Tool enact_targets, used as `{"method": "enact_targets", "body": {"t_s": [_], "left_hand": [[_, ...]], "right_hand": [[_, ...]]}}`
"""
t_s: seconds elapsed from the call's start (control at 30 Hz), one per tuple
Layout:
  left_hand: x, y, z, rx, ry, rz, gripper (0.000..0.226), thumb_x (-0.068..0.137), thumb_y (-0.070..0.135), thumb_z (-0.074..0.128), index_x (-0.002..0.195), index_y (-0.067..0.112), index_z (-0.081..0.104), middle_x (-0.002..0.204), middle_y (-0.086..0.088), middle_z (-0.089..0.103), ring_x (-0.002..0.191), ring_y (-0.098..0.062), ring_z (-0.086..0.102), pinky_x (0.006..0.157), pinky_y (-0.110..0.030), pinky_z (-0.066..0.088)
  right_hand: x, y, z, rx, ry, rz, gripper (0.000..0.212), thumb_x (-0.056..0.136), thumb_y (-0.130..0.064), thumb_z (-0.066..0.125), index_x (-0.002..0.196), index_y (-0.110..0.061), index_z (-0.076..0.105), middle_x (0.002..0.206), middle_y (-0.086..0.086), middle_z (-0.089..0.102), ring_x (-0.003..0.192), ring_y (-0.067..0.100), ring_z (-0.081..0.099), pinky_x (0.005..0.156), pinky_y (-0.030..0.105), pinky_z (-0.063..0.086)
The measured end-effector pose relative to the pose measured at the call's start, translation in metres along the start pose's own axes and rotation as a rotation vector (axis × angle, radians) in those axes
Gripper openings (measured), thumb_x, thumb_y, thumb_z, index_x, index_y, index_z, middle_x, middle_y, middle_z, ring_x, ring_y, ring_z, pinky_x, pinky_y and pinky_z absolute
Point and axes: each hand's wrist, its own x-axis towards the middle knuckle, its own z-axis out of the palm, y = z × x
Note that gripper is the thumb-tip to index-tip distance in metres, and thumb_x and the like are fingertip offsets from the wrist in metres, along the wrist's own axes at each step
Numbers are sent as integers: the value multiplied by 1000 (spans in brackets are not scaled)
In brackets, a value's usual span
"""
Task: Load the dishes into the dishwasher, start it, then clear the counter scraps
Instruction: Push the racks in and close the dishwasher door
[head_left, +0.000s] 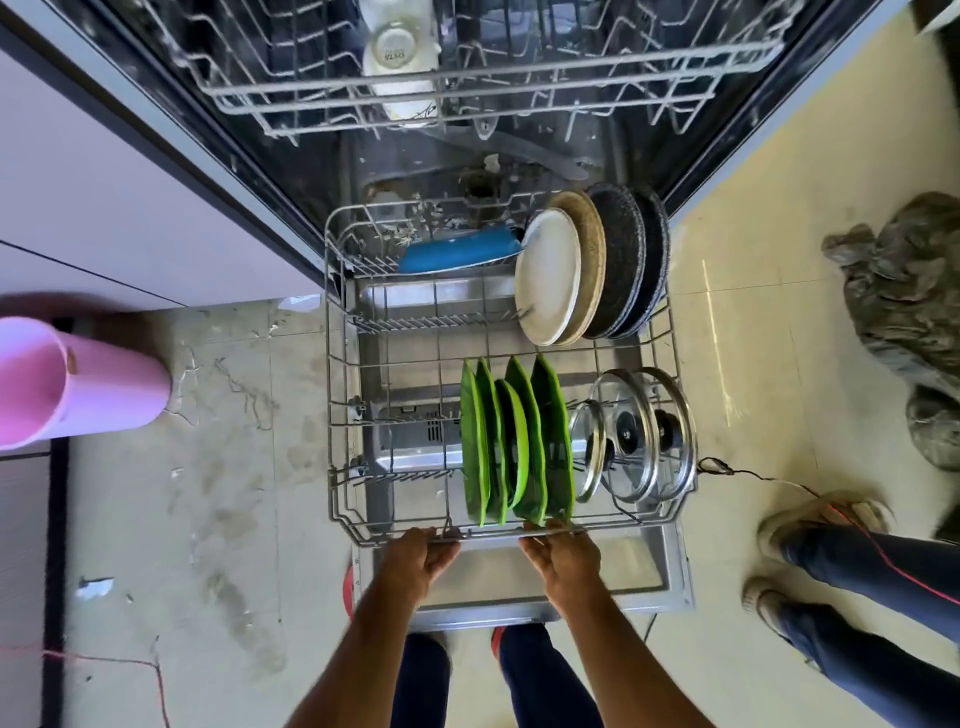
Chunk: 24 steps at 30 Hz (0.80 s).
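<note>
As the left hand (423, 553) and right hand (563, 552) curl over its front rail, gripping it, the lower rack (345, 483) runs straight away from them, its long axis pointing into the dishwasher tub (415, 171). Both hands are equally near, so an even push looks right. Green plates (514, 441) stand just beyond the right hand, with glass lids (631, 434) further right. Beneath lies the open door (660, 561). A pink bucket (67, 379) sits well to the left on the tiled floor (218, 467).

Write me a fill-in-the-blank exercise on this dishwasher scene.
The left hand and the right hand grip the lower rack by its ____ rim.
The plates beside the glass lids are ____.
The bucket on the floor is ____.
Missing words: front; green; pink.
</note>
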Motion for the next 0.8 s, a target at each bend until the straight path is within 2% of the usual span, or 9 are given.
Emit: {"method": "enact_targets", "body": {"t_s": [0.07,0.17,0.3,0.33,0.4,0.5,0.63,0.73,0.8], "left_hand": [[-5,-10,1,-31,-15,-6,16,99,-8,44,103,-15,58,71,-26,71,59,-30,72,46,-32,58],[-14,-19,1,-55,8,-3,15,99,-7,45,91,-12,57,66,-25,70,53,-29,71,43,-31,57],[-12,-16,1,-62,49,-12,13,99,-6,44,94,-11,55,64,-26,69,51,-31,70,41,-32,56],[-11,-14,2,-69,49,-13,14,99,-7,43,93,-11,54,63,-26,68,49,-31,69,41,-33,56],[-11,-11,3,-73,48,-21,14,99,-7,42,94,-11,53,63,-26,68,50,-32,69,43,-35,58],[-12,-6,5,-48,41,-15,11,98,-8,44,99,-12,55,70,-28,70,63,-34,71,48,-36,60],[-13,5,14,-65,10,-27,10,98,-8,43,103,-9,53,95,-33,67,79,-39,69,53,-41,61],[-10,3,19,-34,-19,28,11,100,-5,42,102,-3,52,99,-25,63,68,-29,72,64,-39,63],[-9,0,19,-8,-49,50,12,100,-5,42,104,-2,52,101,-22,63,63,-23,73,69,-36,62]], "right_hand": [[-1,-3,-9,9,-8,-5,34,98,9,52,132,6,52,94,21,66,79,35,67,70,46,60],[2,-2,-20,-5,-17,2,35,99,7,51,134,7,51,98,24,66,83,37,65,85,52,55],[4,3,-19,-24,3,9,36,97,7,55,134,5,52,114,29,66,90,39,66,96,56,52],[5,3,-18,-25,10,8,36,97,7,56,132,5,53,115,29,66,90,39,67,94,55,54],[6,0,-16,-36,13,0,33,95,10,57,128,5,55,105,26,69,84,36,68,80,49,60],[9,-6,-10,-46,32,1,27,94,14,55,119,2,58,89,20,69,76,33,68,59,40,63],[11,-22,5,-70,50,3,20,94,16,53,105,0,58,78,18,69,72,32,66,51,36,60],[14,-29,5,-90,43,22,17,95,16,49,95,1,57,78,19,66,73,32,64,48,36,60],[15,-29,3,-92,24,19,18,95,16,47,90,1,56,70,17,67,73,33,64,52,39,60]]}}
